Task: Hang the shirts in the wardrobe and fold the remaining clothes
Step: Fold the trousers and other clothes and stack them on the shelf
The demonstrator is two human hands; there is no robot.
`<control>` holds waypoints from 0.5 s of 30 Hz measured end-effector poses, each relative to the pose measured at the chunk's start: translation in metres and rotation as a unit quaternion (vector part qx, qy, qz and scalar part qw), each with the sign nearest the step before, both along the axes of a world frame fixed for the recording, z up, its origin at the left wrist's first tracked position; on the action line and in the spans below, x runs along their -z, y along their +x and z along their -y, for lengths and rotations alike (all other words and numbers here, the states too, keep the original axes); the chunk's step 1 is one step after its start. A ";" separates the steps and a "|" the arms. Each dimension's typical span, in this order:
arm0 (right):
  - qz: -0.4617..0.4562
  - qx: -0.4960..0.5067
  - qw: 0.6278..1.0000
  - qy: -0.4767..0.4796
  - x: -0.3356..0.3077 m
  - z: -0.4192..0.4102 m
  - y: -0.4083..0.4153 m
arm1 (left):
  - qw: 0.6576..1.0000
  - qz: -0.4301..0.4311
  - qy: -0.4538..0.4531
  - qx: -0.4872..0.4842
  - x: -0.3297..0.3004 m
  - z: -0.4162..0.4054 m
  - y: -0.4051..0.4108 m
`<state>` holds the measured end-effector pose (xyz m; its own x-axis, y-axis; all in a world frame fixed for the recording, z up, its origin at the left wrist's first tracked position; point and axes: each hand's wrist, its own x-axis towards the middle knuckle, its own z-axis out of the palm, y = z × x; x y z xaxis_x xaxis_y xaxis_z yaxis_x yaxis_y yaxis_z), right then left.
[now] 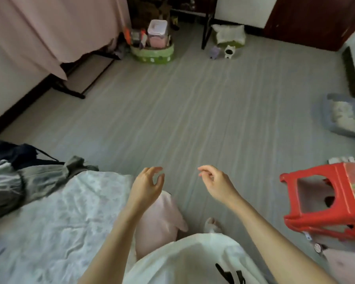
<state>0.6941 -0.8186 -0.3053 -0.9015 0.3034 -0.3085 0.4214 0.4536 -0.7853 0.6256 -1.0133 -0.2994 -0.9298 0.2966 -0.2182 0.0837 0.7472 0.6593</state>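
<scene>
Above the grey floor (193,111), both bare hands hang in the air holding nothing: the left hand (149,184) has its fingers loosely curled with thumb and fingertips near each other, and the right hand (215,182) is likewise relaxed, fingers bent lightly downward. The two hands are near each other but apart. At the lower left lies a bed covered with a pale, faintly flowered sheet (59,218), wrinkled across its surface. On its far left end sits the pile of clothes (23,177): a crumpled grey-green garment with gathered folds spreads toward the bed's edge, and a dark navy piece with a thin strap lies behind it, touching it. None of it is folded. A pink cloth (162,218) hangs off the bed's near corner, just below the left wrist. To the right stands a red plastic stool (324,203), tilted in the wide view. Farther off, a green round tray (152,53) holds a pink container and small items beside a pink curtain (49,27), and a grey slipper-like cushion (340,115) lies near the right wall.
</scene>
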 end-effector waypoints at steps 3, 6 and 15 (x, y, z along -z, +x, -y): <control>0.011 -0.062 0.998 0.001 0.004 -0.026 -0.064 | 0.998 0.004 -0.001 -0.056 0.007 -0.024 -0.033; 0.003 -0.091 0.996 0.007 0.000 -0.059 -0.115 | 0.995 0.001 0.002 -0.099 0.014 -0.057 -0.067; -0.011 -0.165 0.986 0.032 -0.015 -0.119 -0.272 | 0.977 -0.021 0.086 -0.193 -0.022 -0.155 -0.193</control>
